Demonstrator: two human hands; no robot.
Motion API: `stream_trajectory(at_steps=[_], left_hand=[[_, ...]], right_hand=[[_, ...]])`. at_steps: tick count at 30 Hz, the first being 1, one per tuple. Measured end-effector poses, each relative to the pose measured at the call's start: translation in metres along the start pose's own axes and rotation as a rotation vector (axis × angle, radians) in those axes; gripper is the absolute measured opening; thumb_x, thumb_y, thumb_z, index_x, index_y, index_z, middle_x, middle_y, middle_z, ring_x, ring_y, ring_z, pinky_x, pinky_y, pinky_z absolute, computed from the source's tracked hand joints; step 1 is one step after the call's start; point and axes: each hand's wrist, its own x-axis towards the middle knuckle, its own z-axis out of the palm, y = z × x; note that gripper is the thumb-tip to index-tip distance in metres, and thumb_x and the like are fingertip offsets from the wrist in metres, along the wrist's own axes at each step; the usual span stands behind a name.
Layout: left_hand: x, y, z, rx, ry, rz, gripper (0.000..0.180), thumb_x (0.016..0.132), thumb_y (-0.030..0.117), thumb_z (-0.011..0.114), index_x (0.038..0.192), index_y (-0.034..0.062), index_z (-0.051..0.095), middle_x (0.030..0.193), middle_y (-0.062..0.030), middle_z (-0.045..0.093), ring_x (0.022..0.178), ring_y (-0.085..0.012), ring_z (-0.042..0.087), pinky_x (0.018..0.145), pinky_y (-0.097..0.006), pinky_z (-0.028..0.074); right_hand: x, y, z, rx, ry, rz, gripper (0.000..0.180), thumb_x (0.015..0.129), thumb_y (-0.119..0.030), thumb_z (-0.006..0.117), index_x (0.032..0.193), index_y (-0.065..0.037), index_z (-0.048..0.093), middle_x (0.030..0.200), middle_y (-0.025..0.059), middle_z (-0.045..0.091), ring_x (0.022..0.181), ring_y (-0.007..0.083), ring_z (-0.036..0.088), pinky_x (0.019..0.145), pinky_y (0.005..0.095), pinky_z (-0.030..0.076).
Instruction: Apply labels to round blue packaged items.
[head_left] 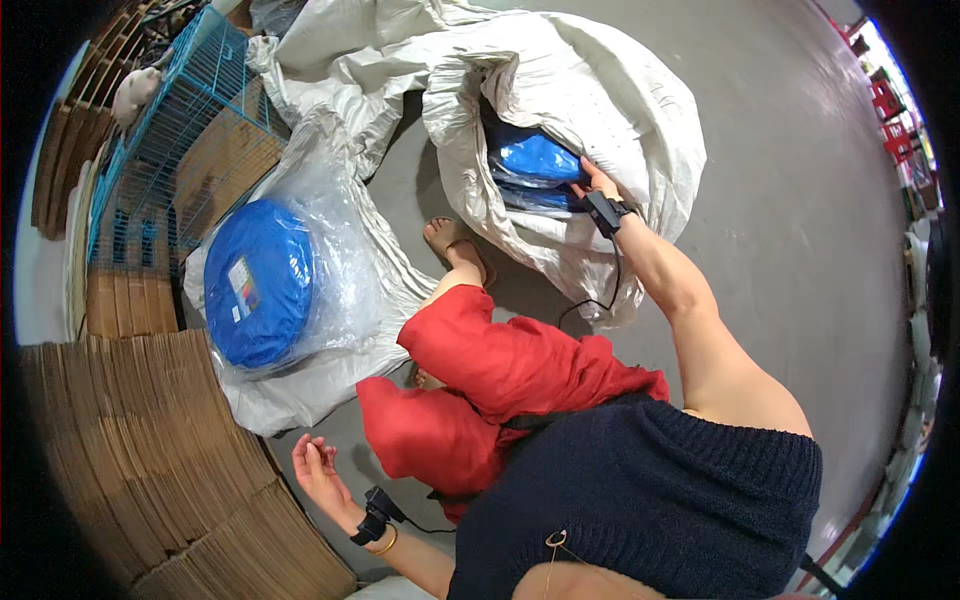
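Observation:
My right hand [600,182] reaches into the mouth of a large white woven sack [650,110]. Its thumb and fingers grip the edge of a blue plastic-wrapped package [540,157], which lies on top of another blue package [538,197] inside. How far the fingers reach round the edge is partly hidden. To the left, a round, flat blue package [258,285] with a label rests in clear plastic on a spread white woven sheet [270,400]. My left hand [322,478] hangs in the air beside a cardboard stack, its fingers loosely bent and holding nothing.
Flattened cardboard [130,450] is stacked high at lower left. Behind it stands a blue wire cage [190,130] with cardboard inside. My sandalled foot [455,245] is between sheet and sack. A cable [610,285] hangs from my right wrist. Shelves line the far right.

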Motion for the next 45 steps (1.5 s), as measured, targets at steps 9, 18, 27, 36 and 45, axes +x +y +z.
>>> stream_trajectory(at_steps=[9,18,27,36,45], left_hand=[[0.0,0.027,0.115,0.109,-0.536,0.012,0.023,0.086,0.009,0.052,0.106,-0.003,0.05,0.09,-0.0092,0.058,0.076,-0.0139,0.056,0.074,-0.027,0.046],[0.013,-0.018,0.261,-0.227,-0.984,-0.337,0.037,0.088,0.015,0.051,0.118,-0.0052,0.042,0.116,-0.0223,0.049,0.106,-0.0303,0.051,0.092,-0.041,0.041],[0.05,-0.095,0.43,-0.379,-0.79,-0.857,0.104,0.075,0.036,0.068,0.134,-0.0072,-0.007,0.139,-0.0299,0.007,0.129,-0.0415,0.017,0.103,-0.049,0.024],[0.075,-0.119,0.517,-0.679,-0.79,-0.823,0.04,0.084,0.029,0.058,0.113,0.0037,0.051,0.113,-0.0118,0.055,0.106,-0.029,0.05,0.096,-0.047,0.035],[0.105,-0.178,0.514,-0.679,-0.645,-0.959,0.028,0.078,0.028,0.059,0.098,0.0078,0.057,0.106,-0.0082,0.059,0.101,-0.0271,0.053,0.093,-0.046,0.037]], right_hand=[[-0.015,-0.02,0.015,0.171,-0.289,0.05,0.013,0.077,-0.005,0.063,0.086,0.001,0.055,0.082,0.0125,0.06,0.075,0.0238,0.06,0.072,0.0341,0.054],[-0.078,-0.049,-0.011,0.186,-0.324,-0.045,0.006,0.079,-0.005,0.061,0.082,-0.003,0.057,0.082,0.0067,0.061,0.079,0.018,0.059,0.077,0.0326,0.052],[-0.104,-0.06,-0.027,0.148,-0.268,-0.026,0.007,0.079,-0.007,0.061,0.084,-0.004,0.057,0.083,0.0057,0.058,0.081,0.0168,0.056,0.073,0.0317,0.052],[-0.133,-0.079,-0.04,-0.122,-0.502,0.071,0.043,0.088,-0.032,0.049,0.106,0.007,0.044,0.095,0.0212,0.058,0.086,0.031,0.06,0.072,0.0354,0.054],[-0.122,-0.11,-0.068,-0.383,-0.348,-0.122,0.059,0.088,-0.052,0.038,0.117,-0.001,0.039,0.085,0.0155,0.061,0.065,0.0215,0.061,0.06,0.0322,0.053]])
